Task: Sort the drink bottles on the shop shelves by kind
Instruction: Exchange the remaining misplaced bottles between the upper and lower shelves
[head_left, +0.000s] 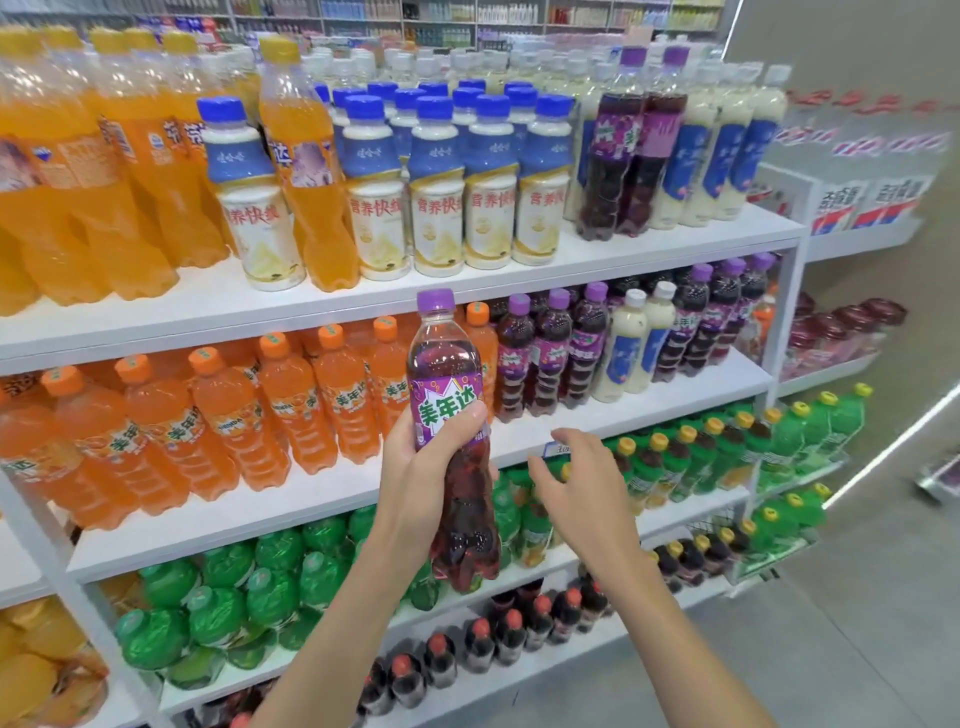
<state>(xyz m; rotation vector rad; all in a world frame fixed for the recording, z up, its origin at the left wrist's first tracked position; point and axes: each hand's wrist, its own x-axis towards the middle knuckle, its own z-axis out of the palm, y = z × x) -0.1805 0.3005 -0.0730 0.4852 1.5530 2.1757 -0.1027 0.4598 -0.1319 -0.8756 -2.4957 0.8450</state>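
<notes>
My left hand (421, 462) grips a purple grape soda bottle (449, 374) upright in front of the second shelf (332, 499). To its right my right hand (576, 480) hovers with fingers loosely spread and holds nothing. Purple grape bottles (550, 353) stand on the second shelf beside orange soda bottles (270, 405). Two milky bottles (631, 348) stand among the purple ones. On the top shelf (675, 236), two purple bottles (628, 150) stand among milky bottles, and a yellow-capped orange bottle (306, 161) stands among blue-capped milk drinks (488, 182).
Green bottles (234, 597) fill the third shelf and dark cola bottles (498, 634) the lowest. Large orange bottles (78, 171) fill the top left. A further shelf unit (857, 239) stands at the right, with grey floor (857, 623) below.
</notes>
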